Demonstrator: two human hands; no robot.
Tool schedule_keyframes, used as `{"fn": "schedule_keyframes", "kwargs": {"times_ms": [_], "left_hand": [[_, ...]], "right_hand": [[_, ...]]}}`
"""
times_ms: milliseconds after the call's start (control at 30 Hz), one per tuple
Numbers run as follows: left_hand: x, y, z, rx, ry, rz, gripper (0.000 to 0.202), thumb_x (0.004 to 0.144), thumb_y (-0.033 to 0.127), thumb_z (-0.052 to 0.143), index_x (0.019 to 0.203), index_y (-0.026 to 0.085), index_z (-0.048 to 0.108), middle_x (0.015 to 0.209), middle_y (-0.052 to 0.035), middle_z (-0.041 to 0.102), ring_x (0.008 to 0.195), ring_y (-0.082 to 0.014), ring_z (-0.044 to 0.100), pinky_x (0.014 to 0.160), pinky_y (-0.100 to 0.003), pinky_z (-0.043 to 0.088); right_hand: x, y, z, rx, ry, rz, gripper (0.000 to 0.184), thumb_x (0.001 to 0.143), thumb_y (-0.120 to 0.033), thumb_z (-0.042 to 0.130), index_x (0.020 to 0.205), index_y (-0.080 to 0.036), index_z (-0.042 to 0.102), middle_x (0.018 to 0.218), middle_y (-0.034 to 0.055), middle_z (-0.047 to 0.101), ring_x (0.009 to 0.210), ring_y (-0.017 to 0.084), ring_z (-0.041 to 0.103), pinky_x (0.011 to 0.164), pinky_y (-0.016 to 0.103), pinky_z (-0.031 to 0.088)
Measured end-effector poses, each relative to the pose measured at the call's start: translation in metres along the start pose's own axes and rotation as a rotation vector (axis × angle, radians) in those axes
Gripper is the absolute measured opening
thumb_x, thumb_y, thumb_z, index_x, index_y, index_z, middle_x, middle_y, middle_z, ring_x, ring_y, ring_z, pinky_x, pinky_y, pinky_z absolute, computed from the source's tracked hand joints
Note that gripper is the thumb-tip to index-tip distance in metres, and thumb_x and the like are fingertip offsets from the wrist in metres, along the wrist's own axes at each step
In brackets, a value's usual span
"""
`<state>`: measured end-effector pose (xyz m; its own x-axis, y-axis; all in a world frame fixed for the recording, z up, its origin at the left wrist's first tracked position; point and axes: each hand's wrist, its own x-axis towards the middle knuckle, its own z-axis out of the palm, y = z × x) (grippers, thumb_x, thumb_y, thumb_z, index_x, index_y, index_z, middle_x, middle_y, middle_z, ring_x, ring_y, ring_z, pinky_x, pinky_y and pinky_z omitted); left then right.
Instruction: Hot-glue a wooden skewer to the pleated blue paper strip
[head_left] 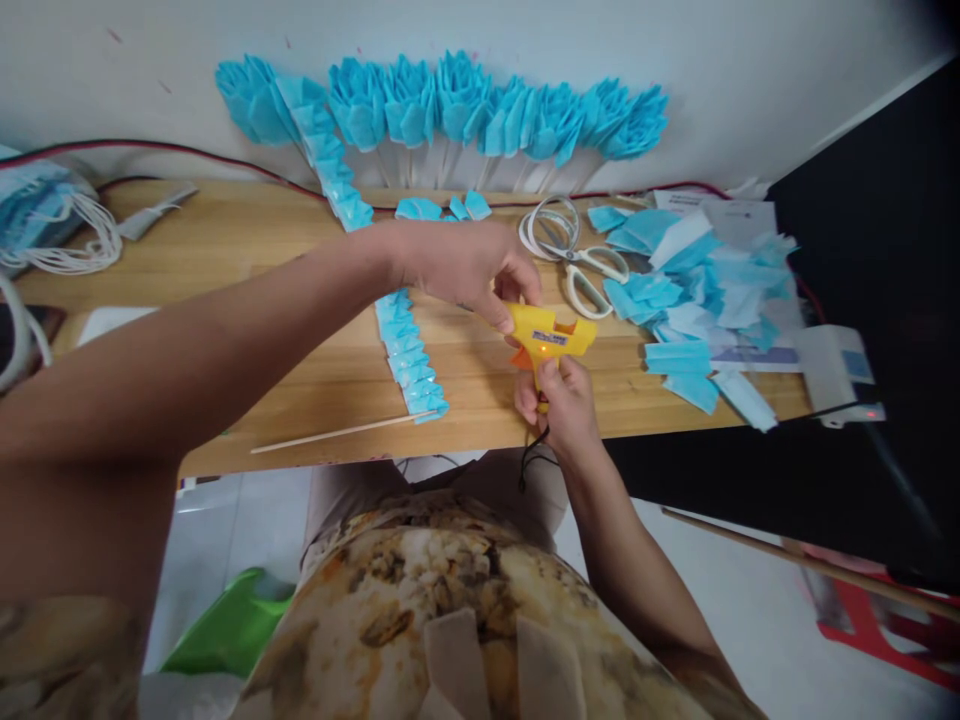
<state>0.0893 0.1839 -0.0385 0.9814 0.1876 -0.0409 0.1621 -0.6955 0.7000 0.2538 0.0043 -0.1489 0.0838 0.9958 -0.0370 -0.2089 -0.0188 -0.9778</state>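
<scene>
A yellow hot glue gun (541,331) with a small lit light is held over the table near its front edge. My right hand (568,400) is wrapped around the gun's handle, close to the orange trigger. My left hand (480,265) is curled at the front end, thumb against the yellow body; the nozzle is mostly hidden. Under my left wrist runs a long pleated blue strip (409,350), partly covered by my forearm. Its near end touches a thin wooden stick (337,433) lying along the table edge.
Several blue flowers on sticks (459,100) lean against the wall. White-handled scissors (589,275) and rolls of tape (551,228) lie beyond the glue gun. A heap of blue and white pieces (690,280) covers the right side. A coiled white cable (94,235) is at left.
</scene>
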Motion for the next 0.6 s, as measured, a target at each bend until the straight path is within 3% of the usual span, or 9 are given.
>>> {"fn": "schedule_keyframes", "kwargs": {"times_ms": [267, 600], "left_hand": [[0.009, 0.005, 0.009, 0.106, 0.091, -0.003, 0.036, 0.075, 0.042, 0.076, 0.103, 0.02, 0.078, 0.084, 0.0, 0.074, 0.077, -0.0167, 0.065, 0.072, -0.028, 0.043], [0.01, 0.012, 0.02, 0.146, 0.164, -0.048, 0.032, 0.076, 0.043, 0.072, 0.098, 0.02, 0.073, 0.092, -0.0005, 0.073, 0.088, -0.0193, 0.065, 0.078, -0.029, 0.043]], "right_hand": [[0.001, 0.001, 0.003, 0.006, 0.025, -0.029, 0.057, 0.085, -0.072, 0.072, 0.069, -0.023, 0.047, 0.046, -0.0085, 0.048, 0.034, 0.007, 0.041, 0.039, 0.022, 0.032], [0.002, -0.001, 0.008, -0.057, 0.092, -0.032, 0.056, 0.083, -0.075, 0.07, 0.075, -0.023, 0.05, 0.047, -0.0082, 0.05, 0.034, 0.007, 0.042, 0.038, 0.023, 0.03]]}}
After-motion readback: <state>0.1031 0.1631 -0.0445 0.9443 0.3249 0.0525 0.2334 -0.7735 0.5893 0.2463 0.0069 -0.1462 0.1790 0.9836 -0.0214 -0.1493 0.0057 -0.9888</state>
